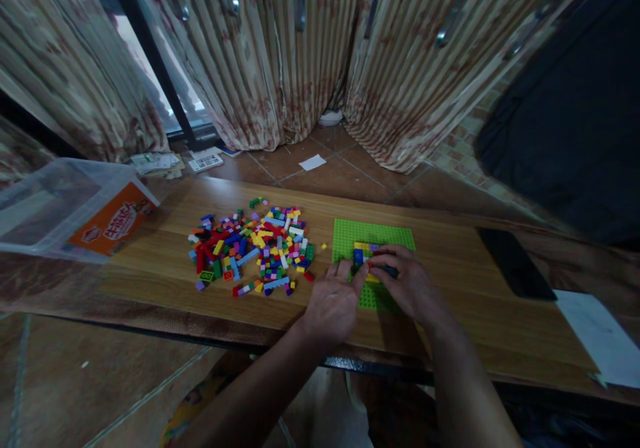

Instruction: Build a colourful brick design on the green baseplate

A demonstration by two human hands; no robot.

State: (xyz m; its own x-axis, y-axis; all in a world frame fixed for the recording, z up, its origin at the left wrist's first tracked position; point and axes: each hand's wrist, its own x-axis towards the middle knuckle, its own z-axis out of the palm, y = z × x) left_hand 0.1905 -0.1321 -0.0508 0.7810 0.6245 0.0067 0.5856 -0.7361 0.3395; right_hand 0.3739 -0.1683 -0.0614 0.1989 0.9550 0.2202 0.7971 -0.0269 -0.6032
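Note:
A green studded baseplate (345, 233) lies on the wooden table in front of me, with yellow, blue and purple toy bricks (359, 256) built up on its middle. My left hand (334, 305) rests at the plate's left front side, its fingers curled and its thumb reaching to the bricks. From the right, my right hand (407, 278) comes over the plate with thumb and index finger pinched. A small reddish bit, seemingly a brick, shows at those fingertips where both hands meet. What the left fingers hold is hidden.
A wide heap of loose coloured bricks (250, 245) covers the table left of the plate. A clear plastic box (65, 168) with an orange label stands at the left end. To the right lie a black phone (515, 265) and a white paper (600, 338).

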